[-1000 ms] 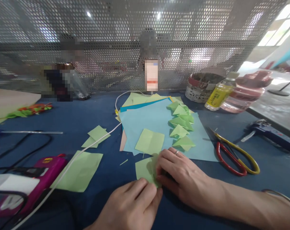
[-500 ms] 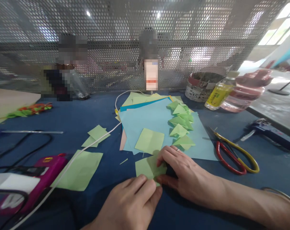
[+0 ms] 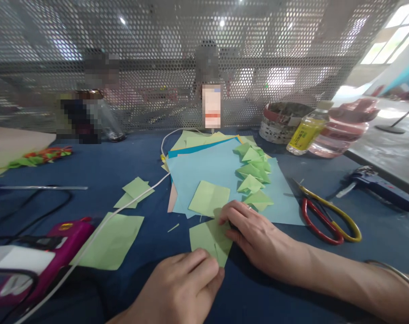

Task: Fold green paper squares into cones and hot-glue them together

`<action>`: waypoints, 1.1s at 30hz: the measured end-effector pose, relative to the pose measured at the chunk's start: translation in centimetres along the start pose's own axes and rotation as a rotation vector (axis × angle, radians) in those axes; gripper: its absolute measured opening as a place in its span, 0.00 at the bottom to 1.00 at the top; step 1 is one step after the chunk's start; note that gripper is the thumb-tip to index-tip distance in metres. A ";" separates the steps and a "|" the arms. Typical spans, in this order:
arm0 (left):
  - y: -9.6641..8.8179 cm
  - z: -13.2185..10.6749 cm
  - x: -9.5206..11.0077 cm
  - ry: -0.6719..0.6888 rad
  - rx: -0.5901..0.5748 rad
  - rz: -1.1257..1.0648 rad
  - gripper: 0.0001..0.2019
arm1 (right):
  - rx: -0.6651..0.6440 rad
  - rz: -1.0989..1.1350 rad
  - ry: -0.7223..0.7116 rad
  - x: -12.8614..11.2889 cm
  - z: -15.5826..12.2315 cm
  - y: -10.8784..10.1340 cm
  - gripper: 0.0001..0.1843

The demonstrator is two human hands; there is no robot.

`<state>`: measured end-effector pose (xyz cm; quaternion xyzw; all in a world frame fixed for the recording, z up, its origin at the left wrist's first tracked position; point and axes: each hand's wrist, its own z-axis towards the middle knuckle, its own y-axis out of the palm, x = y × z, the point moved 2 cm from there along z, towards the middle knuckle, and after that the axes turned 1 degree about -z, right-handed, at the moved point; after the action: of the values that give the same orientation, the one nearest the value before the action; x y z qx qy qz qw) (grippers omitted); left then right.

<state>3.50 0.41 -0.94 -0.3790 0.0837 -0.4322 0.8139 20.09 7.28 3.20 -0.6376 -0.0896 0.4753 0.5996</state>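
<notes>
A light green paper square [image 3: 204, 234] lies at the front middle, with a short dark line like a crease or slit near its lower right. My left hand [image 3: 184, 283] has its fingers closed in a pinch at the square's lower edge. At the upper right edge, my right hand [image 3: 254, 229] curls its fingers and thumb around the paper. Just above is a second green paper square [image 3: 209, 198], resting on light blue sheets [image 3: 204, 164]. Folded green paper points [image 3: 253, 171] stand in an overlapping column on the blue sheets' right side.
More green squares [image 3: 110, 240] lie left under a white cable [image 3: 133, 200], by a magenta device [image 3: 69, 234]. On the right are scissors [image 3: 329, 216], a glue gun [image 3: 383, 186], a yellow-labelled bottle [image 3: 307, 130] and a pink container [image 3: 342, 130]. A perforated metal screen [image 3: 164, 58] stands behind.
My right thumb has drawn up and away from my left fingers, uncovering the square's lower right part. My left hand has shifted slightly down and left.
</notes>
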 end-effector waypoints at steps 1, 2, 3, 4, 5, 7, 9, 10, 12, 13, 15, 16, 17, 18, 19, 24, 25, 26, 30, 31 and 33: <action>0.0 0.1 0.0 0.003 0.005 0.003 0.24 | 0.008 -0.001 -0.006 0.0 0.0 0.0 0.13; 0.0 0.1 0.0 0.005 0.011 0.003 0.24 | 0.018 -0.001 -0.010 0.1 0.0 0.0 0.13; 0.0 0.2 0.0 0.007 0.017 -0.002 0.25 | 0.030 0.001 -0.012 0.1 0.0 0.0 0.14; 0.0 0.2 0.0 0.005 0.025 -0.008 0.25 | 0.038 0.007 -0.010 0.2 0.1 0.1 0.15; 0.0 0.3 0.0 0.000 0.035 -0.011 0.26 | 0.045 0.017 -0.007 0.2 0.1 0.1 0.15; -0.2 0.5 0.1 0.014 0.049 -0.012 0.27 | 0.045 0.037 -0.003 0.3 0.2 0.0 0.15; -0.4 0.7 0.2 0.038 0.053 -0.007 0.25 | 0.033 0.042 -0.003 0.2 0.3 0.0 0.15; -0.5 0.8 0.3 0.047 0.050 -0.007 0.24 | 0.028 0.038 -0.001 0.1 0.4 0.0 0.15; -0.7 1.1 0.3 0.059 0.036 -0.011 0.22 | 0.019 0.024 0.009 0.1 0.4 0.0 0.15; -0.8 1.2 0.3 0.056 0.036 -0.013 0.23 | 0.012 0.017 0.015 0.0 0.4 0.0 0.15; -1.0 1.4 0.3 0.060 0.024 -0.016 0.24 | 0.000 0.007 0.024 0.0 0.5 0.0 0.15; -1.0 1.5 0.3 0.062 0.024 -0.012 0.24 | -0.003 0.005 0.028 0.0 0.5 -0.1 0.15; -1.0 1.5 0.3 0.060 0.021 -0.004 0.23 | -0.005 0.005 0.031 0.0 0.6 -0.1 0.14; -1.0 1.5 0.3 0.060 0.017 0.003 0.22 | -0.002 0.007 0.035 0.0 0.6 -0.2 0.14; -1.0 1.5 0.3 0.060 0.013 0.008 0.21 | 0.005 0.010 0.041 -0.1 0.7 -0.2 0.14; -1.1 1.4 0.2 0.051 0.005 -0.003 0.20 | 0.050 0.020 0.077 -0.2 0.7 -0.5 0.13; -1.1 1.5 0.2 0.053 0.004 -0.005 0.20 | 0.049 0.019 0.076 -0.2 0.7 -0.5 0.14; -1.1 1.5 0.2 0.058 0.003 -0.006 0.20 | 0.045 0.018 0.072 -0.2 0.6 -0.5 0.14; -1.3 1.7 0.3 0.066 0.012 -0.009 0.22 | 0.028 0.014 0.068 -0.2 0.5 -0.4 0.14; -1.3 1.7 0.3 0.063 0.015 -0.010 0.23 | 0.024 0.017 0.073 -0.2 0.5 -0.4 0.15; -1.2 1.6 0.3 0.058 0.010 -0.012 0.23 | 0.024 0.032 0.081 -0.3 0.6 -0.5 0.16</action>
<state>3.66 0.64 1.12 -0.3627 0.1027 -0.4485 0.8104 19.78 7.59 3.89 -0.6506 -0.0491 0.4596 0.6025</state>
